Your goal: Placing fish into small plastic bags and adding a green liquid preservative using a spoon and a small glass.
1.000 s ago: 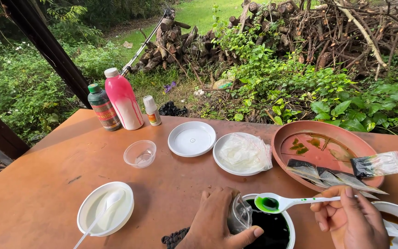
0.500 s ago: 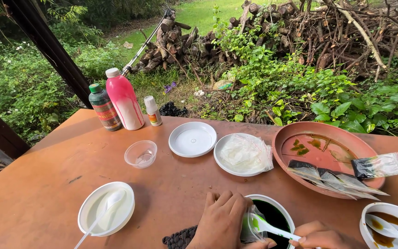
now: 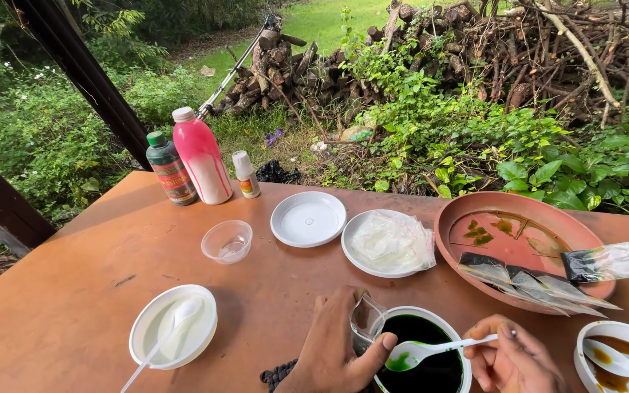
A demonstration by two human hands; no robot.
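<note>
My left hand [image 3: 333, 349] grips a small clear plastic cup [image 3: 366, 320], tilted at the rim of a white bowl [image 3: 451, 329] full of dark green liquid. My right hand [image 3: 512, 358] holds a white plastic spoon [image 3: 431, 351] by its handle; the spoon's bowl carries green liquid and hovers over the white bowl, next to the cup.
On the orange table [image 3: 74, 291]: a white bowl of white liquid with a spoon [image 3: 172, 335], an empty clear cup [image 3: 226, 241], a white lid [image 3: 308, 218], a plate with clear plastic [image 3: 387, 242], a terracotta dish with sachets [image 3: 522, 247], a brown-liquid bowl [image 3: 624, 356], three bottles [image 3: 202, 156].
The right hand lowered the green-filled spoon from above the bowl down to the cup's side. My left hand stayed on the cup.
</note>
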